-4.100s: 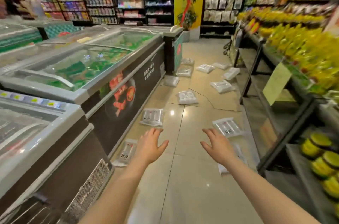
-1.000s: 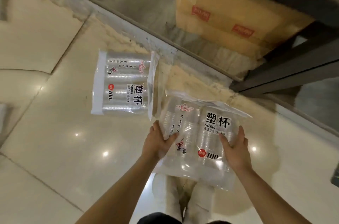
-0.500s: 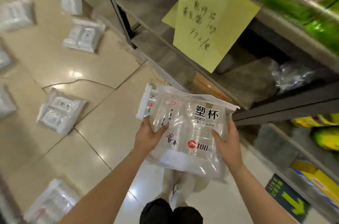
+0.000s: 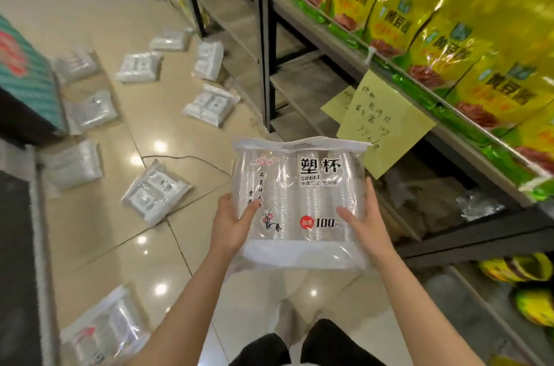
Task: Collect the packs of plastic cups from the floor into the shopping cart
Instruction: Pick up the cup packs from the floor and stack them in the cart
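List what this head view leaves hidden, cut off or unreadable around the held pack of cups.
- Shopping cart: not in the head view.
- Held pack: its back, and the fingers of the left hand and right hand behind it, are hidden.
- Pack at the lower left: blurred, cut by the bottom edge.
- Far packs: print unreadable from blur.
- Yellow note: handwriting too small to read.

A shop aisle — shelves (image 4: 344, 45) of yellow packaged goods (image 4: 443, 36), handwritten price note (image 4: 383, 123).
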Demonstrator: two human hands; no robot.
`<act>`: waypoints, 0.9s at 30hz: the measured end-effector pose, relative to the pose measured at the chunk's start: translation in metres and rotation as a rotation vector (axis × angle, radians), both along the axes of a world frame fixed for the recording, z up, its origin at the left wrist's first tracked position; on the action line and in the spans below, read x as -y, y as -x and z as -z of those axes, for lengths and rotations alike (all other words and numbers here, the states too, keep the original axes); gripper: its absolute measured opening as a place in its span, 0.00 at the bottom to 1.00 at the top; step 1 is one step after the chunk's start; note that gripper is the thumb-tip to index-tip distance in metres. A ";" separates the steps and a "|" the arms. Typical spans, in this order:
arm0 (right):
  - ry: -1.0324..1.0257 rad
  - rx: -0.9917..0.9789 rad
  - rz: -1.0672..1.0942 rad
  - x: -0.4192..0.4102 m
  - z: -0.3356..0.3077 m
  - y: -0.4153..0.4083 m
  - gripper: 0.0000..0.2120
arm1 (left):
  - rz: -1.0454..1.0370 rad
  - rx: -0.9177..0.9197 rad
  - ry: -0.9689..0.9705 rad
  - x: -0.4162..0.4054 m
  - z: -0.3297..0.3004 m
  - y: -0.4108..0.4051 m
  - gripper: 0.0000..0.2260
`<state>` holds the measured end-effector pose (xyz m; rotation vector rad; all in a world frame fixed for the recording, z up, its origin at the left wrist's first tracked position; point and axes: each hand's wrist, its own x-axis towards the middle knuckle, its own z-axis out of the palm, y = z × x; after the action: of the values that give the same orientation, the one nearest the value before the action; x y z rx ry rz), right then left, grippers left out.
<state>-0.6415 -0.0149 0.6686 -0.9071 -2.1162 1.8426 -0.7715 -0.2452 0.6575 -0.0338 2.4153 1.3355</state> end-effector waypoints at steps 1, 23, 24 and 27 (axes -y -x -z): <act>-0.019 -0.011 -0.061 0.004 -0.006 0.008 0.42 | -0.052 0.007 -0.017 0.007 -0.003 0.002 0.27; -0.206 -0.161 -1.224 0.094 -0.024 0.181 0.43 | -1.291 -0.037 0.018 0.071 -0.043 -0.107 0.37; -0.215 -0.166 -1.283 0.103 -0.022 0.178 0.43 | -1.347 -0.047 0.015 0.071 -0.044 -0.124 0.39; -0.180 -0.172 -1.460 0.133 -0.020 0.156 0.43 | -1.545 -0.025 -0.010 0.063 -0.046 -0.183 0.43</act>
<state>-0.7971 -0.1484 0.6888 1.1619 -2.9453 1.8571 -0.5886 -0.3077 0.7034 -2.1877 2.2037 1.7315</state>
